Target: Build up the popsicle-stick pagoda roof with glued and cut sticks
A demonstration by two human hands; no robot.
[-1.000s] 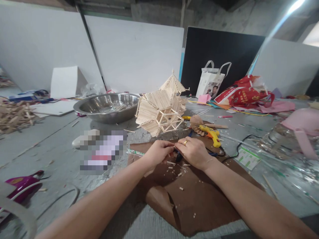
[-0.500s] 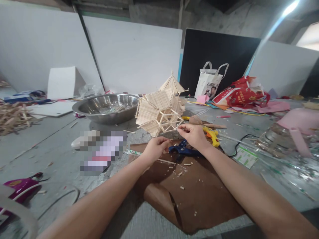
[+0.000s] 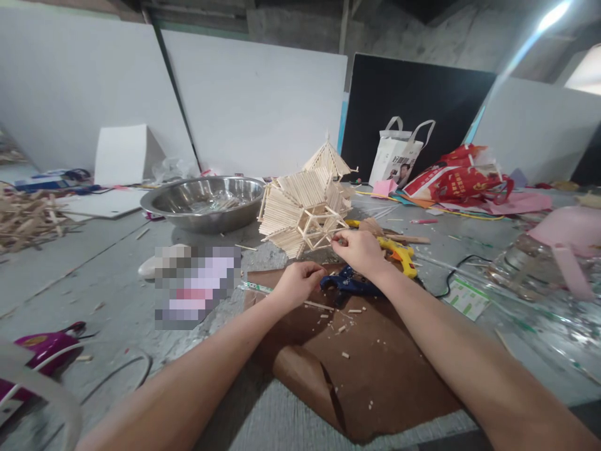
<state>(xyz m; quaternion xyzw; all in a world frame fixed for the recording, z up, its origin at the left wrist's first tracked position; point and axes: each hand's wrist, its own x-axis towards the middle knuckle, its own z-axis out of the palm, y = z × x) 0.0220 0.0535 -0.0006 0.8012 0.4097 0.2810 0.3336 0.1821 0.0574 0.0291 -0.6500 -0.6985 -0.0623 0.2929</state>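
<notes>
A model built of thin wooden sticks [image 3: 295,207], with a peaked roof behind, stands in front of me, its open lattice [image 3: 322,227] facing me. At the lattice's lower right corner, my right hand [image 3: 360,252] has thumb and forefinger pinched together; what lies between them is too small to make out. My left hand [image 3: 299,282] hovers lower and to the left, fingertips pressed together, their contents hidden. Just right of those fingers lies a dark blue hand tool [image 3: 351,283], partly behind my right forearm. A yellow glue gun [image 3: 401,255] lies beyond my right wrist.
Brown sheet [image 3: 375,376] under my hands carries stick offcuts. A steel basin [image 3: 188,216] stands back left, a blurred phone-like object [image 3: 201,285] nearer. At right are a pink-lidded clear jug [image 3: 521,263] and a cable; a purple tool [image 3: 42,357] sits front left.
The view has shifted slightly. My right fingertips have moved a little left against the lattice corner; my left hand stays nearly in place.
</notes>
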